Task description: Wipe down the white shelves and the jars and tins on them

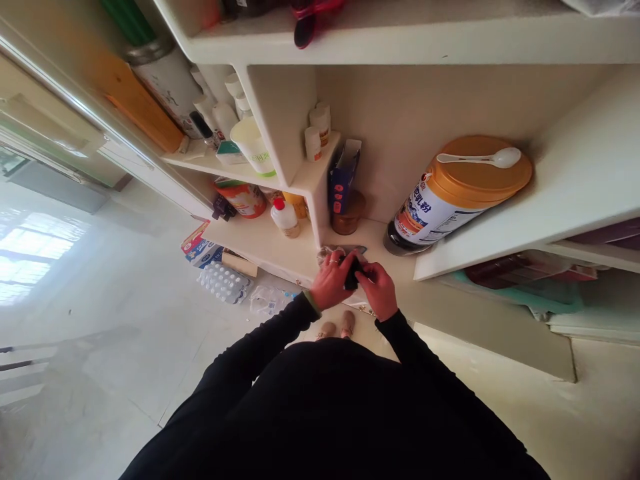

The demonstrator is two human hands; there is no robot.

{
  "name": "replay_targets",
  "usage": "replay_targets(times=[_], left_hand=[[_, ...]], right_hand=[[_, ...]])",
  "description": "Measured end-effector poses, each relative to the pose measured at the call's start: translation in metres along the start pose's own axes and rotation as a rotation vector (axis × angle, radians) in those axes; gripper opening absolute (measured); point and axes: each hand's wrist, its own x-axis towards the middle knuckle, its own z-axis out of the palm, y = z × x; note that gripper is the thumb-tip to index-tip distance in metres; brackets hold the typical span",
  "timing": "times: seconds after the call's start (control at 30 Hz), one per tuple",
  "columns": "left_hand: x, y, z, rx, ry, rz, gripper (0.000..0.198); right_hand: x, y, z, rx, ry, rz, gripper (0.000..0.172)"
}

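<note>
My left hand [329, 281] and my right hand [377, 290] meet in front of a white shelf [265, 243], both gripping a small black object [354, 275]. Its exact kind is hidden by my fingers. A ring shows on my left hand, and a green band sits at that wrist. Just beyond my hands, a crumpled grey cloth [333, 252] and a flat grey metal piece [356, 250] lie on the shelf edge, close to my left hand's fingers.
A milk powder can [440, 213] with an orange lid and white spoon lies tilted at right. A blue box [343, 180], brown jar [348, 213], white bottle [285, 218] and several containers fill the shelves. Bottled water [223, 283] stands on the floor at left.
</note>
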Motion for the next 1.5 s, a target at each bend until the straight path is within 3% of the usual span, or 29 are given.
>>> replay_targets(times=[0.1,0.27,0.47,0.6,0.8,1.03,1.2,1.37,1.5], left_hand=[[0.008,0.011,-0.003,0.062,-0.002,0.042,0.102],[0.018,0.025,-0.01,0.013,0.041,0.171,0.107],[0.022,0.011,-0.018,-0.092,0.034,0.117,0.114],[0.022,0.004,-0.024,-0.078,-0.004,0.063,0.118],[0.038,0.012,-0.024,0.179,-0.122,0.009,0.102],[0.043,0.02,-0.026,0.256,-0.059,0.139,0.093],[0.042,0.026,-0.041,0.365,-0.149,0.223,0.087],[0.045,0.039,-0.05,0.502,-0.336,0.178,0.086],[0.047,0.038,-0.05,0.446,-0.293,0.207,0.097]], right_hand=[[-0.003,0.002,0.008,-0.061,0.054,-0.039,0.058],[0.0,0.007,0.017,-0.034,0.14,0.043,0.061],[0.02,-0.004,0.003,0.188,0.146,0.064,0.052],[0.03,-0.009,-0.01,0.131,0.079,0.033,0.043],[0.026,-0.011,0.008,0.055,0.006,-0.086,0.041],[0.033,-0.018,0.015,-0.105,0.086,-0.137,0.043],[0.036,-0.012,0.017,-0.116,0.082,-0.07,0.047],[0.033,-0.005,0.021,-0.111,0.01,0.022,0.056],[0.037,-0.005,0.016,-0.031,0.049,0.025,0.056]])
